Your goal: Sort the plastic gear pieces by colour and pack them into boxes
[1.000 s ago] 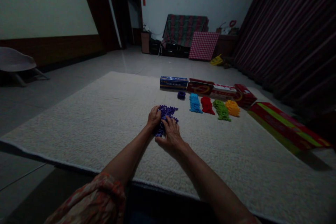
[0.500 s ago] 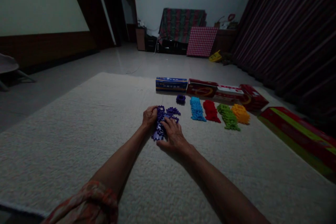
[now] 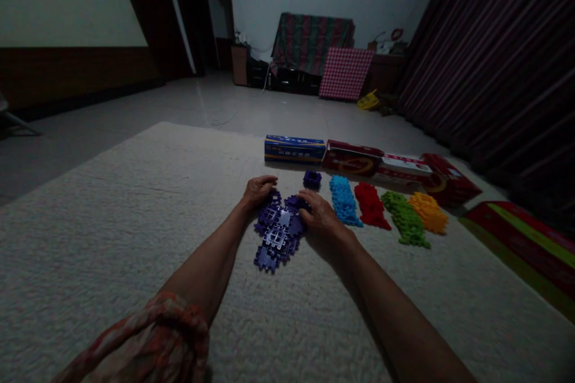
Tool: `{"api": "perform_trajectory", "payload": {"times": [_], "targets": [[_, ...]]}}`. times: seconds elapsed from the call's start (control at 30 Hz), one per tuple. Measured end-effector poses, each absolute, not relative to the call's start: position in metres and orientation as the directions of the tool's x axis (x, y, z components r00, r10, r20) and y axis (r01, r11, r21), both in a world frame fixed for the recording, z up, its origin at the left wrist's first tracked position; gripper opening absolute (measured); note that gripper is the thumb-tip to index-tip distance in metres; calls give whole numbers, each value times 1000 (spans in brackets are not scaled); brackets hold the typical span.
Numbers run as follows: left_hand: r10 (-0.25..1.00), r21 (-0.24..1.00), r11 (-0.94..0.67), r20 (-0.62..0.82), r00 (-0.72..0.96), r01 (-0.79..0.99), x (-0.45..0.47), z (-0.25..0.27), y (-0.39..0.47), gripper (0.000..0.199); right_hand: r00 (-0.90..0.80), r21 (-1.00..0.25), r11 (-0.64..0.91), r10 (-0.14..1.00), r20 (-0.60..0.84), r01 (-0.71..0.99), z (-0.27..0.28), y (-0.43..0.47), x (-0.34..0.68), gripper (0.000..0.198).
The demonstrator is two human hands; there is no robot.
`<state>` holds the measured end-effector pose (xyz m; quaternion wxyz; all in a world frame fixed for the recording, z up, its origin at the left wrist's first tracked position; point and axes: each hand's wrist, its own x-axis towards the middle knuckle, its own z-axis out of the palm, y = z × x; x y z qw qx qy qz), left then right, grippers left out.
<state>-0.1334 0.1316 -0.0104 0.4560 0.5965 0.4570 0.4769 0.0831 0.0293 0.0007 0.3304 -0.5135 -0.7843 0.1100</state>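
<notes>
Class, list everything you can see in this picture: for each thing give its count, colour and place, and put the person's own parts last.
purple pieces: one pile, purple, rug centre, between the hands
purple stack: one, small, behind the pile
blue pile: one, right of the purple
red pile: one, next right
green pile: one, next right
yellow pile: one, far right
boxes: four in a row, one blue, three red, behind the piles
rug: one, cream, on the floor
left hand: on the pile's left
right hand: on the pile's right
</notes>
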Motion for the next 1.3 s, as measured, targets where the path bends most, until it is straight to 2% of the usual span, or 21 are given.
{"api": "perform_trajectory", "payload": {"times": [0.1,0.27,0.47,0.67,0.73,0.87,1.0,1.17,1.3], "targets": [[982,995,-103,99,162,12,-135,-14,134,29,-286,-506,461,877,387,729,-3,32,88,43],[967,984,-132,101,235,123,-135,-9,134,25,-266,-474,437,884,385,765,-10,35,93,39],[967,975,-121,72,246,189,-134,-4,133,29,-188,-536,389,901,391,749,-1,35,95,44],[970,986,-112,82,227,125,-133,-1,131,28,-426,-579,545,838,342,606,36,18,77,35],[972,987,-112,85,219,114,-133,-1,130,28,-419,-589,563,826,377,580,35,20,77,31],[973,985,-119,89,213,129,-133,-2,131,28,-335,-555,524,848,411,646,11,32,87,42],[973,984,-120,90,214,132,-134,-6,133,29,-377,-527,519,854,359,674,-5,38,92,55],[976,983,-123,95,198,134,-132,-11,137,26,-415,-478,519,854,312,709,-5,38,87,51],[974,979,-136,105,200,150,-133,-12,138,26,-406,-479,530,846,345,699,-6,42,86,45]]}}
